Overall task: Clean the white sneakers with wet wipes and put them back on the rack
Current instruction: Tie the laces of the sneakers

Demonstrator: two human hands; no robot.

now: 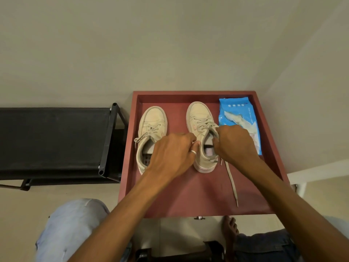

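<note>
Two off-white sneakers stand side by side, toes pointing away, on a dark red tabletop [188, 195]. My left hand [170, 154] reaches across the left sneaker [153, 120] and pinches the inner collar of the right sneaker [200, 118]. My right hand [234, 142] grips that shoe's outer collar near the laces. One loose lace [232, 183] trails from the right sneaker toward the table's front edge. A blue pack of wet wipes [238, 110] lies to the right of the shoes, with a wipe sticking out of its opening.
A black shoe rack [54, 137] with a fabric shelf stands to the left of the table, against the wall. The table has a raised rim [192, 93] and sits in a corner. My knees and a bare foot [229, 227] show below its front edge.
</note>
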